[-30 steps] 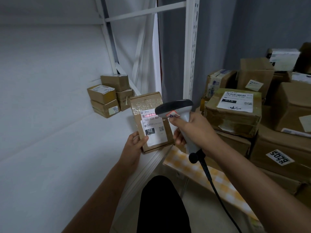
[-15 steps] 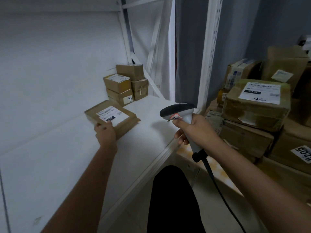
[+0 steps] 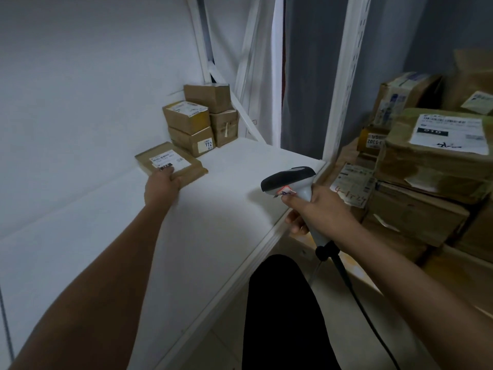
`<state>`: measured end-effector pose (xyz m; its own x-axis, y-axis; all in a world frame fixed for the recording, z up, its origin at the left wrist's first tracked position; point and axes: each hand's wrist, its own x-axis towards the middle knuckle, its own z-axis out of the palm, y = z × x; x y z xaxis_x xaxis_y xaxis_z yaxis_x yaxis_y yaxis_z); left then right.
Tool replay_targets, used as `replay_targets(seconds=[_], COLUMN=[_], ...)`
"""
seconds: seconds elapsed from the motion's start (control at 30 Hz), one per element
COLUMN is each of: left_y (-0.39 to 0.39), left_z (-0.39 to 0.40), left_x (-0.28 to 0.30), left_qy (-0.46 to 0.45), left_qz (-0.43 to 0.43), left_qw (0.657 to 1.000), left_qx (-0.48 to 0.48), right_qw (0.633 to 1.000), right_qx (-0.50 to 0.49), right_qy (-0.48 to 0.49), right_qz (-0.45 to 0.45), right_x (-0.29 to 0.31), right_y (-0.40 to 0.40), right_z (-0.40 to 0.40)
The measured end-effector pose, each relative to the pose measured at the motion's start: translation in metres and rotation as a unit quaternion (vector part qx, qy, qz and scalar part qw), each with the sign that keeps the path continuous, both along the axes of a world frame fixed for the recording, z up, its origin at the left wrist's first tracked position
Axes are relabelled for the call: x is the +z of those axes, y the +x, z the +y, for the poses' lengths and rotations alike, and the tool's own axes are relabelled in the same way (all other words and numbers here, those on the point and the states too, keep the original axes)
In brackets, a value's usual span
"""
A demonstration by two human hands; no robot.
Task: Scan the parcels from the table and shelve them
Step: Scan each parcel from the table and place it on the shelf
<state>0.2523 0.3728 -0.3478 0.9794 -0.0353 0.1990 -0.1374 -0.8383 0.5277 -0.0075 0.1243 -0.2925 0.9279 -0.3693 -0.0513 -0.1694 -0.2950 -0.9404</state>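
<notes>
A flat brown parcel (image 3: 170,162) with a white label lies on the white shelf (image 3: 213,209), close to the back wall. My left hand (image 3: 161,186) grips its near edge, thumb on the label. My right hand (image 3: 317,209) holds a grey and black barcode scanner (image 3: 289,181) by the handle, above the shelf's front right corner. Its black cable hangs down past my leg.
Several small brown boxes (image 3: 200,121) are stacked in the shelf's back corner, one marked 772. A white upright post (image 3: 344,76) stands at the shelf's right end. To the right, a pile of larger labelled parcels (image 3: 432,161) sits on the table.
My left hand carried the parcel from in front of the scanner onto the shelf and slid it further back towards the stacked boxes. The scanner stayed in my right hand.
</notes>
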Motion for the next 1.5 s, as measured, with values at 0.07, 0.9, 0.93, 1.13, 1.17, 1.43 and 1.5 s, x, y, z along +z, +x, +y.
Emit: replay_targets(seconds=[0.07,0.9,0.93,1.13,1.17,1.43,1.5], left_y=[0.008,-0.124,-0.138,-0.204,-0.209,-0.225,-0.222], left_z=[-0.001,-0.166,-0.178,-0.234,-0.242,-0.269,-0.269], left_x=[0.005,0.043,0.053,0.104,0.11,0.139,0.14], left_qy=[-0.007,-0.14,-0.166,-0.324,-0.325,-0.306,-0.31], left_qz=[0.001,-0.007,0.032,0.281,0.315,0.395,0.397], left_qw=[1.0,0.938,0.925,0.805,0.798,0.775,0.779], left_qx=[0.013,-0.318,-0.34,-0.41,-0.397,-0.385,-0.373], right_qw=[1.0,0.994,0.991,0.96,0.955,0.945,0.949], right_qx=[-0.005,-0.036,-0.045,-0.16,-0.175,-0.225,-0.219], right_qy=[0.002,-0.097,-0.113,-0.194,-0.197,-0.184,-0.163], right_qz=[0.002,-0.041,-0.049,-0.123,-0.135,-0.149,-0.155], right_x=[-0.003,0.035,0.041,0.064,0.066,0.073,0.07], right_y=[0.003,-0.068,-0.077,-0.124,-0.131,-0.157,-0.159], right_z=[-0.002,-0.039,-0.041,-0.062,-0.064,-0.08,-0.08])
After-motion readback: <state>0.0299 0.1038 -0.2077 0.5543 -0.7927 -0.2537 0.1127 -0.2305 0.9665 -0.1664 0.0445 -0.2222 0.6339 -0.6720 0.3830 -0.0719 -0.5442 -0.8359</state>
